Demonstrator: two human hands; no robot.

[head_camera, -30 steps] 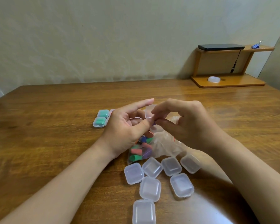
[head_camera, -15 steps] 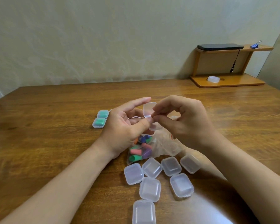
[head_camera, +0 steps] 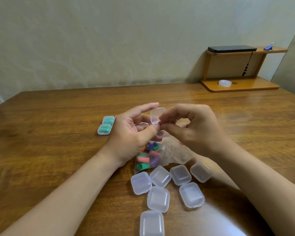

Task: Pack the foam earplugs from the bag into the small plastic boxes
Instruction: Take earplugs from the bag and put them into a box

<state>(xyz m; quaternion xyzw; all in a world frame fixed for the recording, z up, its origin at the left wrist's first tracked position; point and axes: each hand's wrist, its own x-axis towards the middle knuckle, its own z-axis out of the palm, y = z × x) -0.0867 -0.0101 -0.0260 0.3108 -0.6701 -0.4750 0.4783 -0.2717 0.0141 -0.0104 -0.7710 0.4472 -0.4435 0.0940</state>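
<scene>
Your left hand [head_camera: 131, 133] holds a small clear open box [head_camera: 157, 114] in the air just above the far end of the bag [head_camera: 174, 150]. The thumb is curled against the box's lower half, the forefinger is stretched straight over the raised lid, and the other fingers are folded behind it. Your right hand [head_camera: 194, 130] meets it from the other side. Its thumb and forefinger are pinched close together on the box's edge, where lid and base join, and the remaining fingers are curled loosely. You cannot tell whether an earplug sits between those fingertips.

The clear bag lies crumpled on the wooden table [head_camera: 49, 133], partly under both hands. The loose foam earplugs [head_camera: 148, 159], pink, green, purple, blue and orange, are heaped in its left end.

Seven closed empty boxes [head_camera: 158, 199] are clustered just on your side of the bag, several touching one another. Two closed boxes with green earplugs [head_camera: 105, 129] lie side by side to the left of the bag, beyond your left hand.

Well beyond the bag to the right, against the wall, stands a wooden shelf [head_camera: 240, 87]. It has a roll of clear tape [head_camera: 224, 82] on its base and a flat black device [head_camera: 232, 49] and a blue binder clip [head_camera: 268, 47] on top.
</scene>
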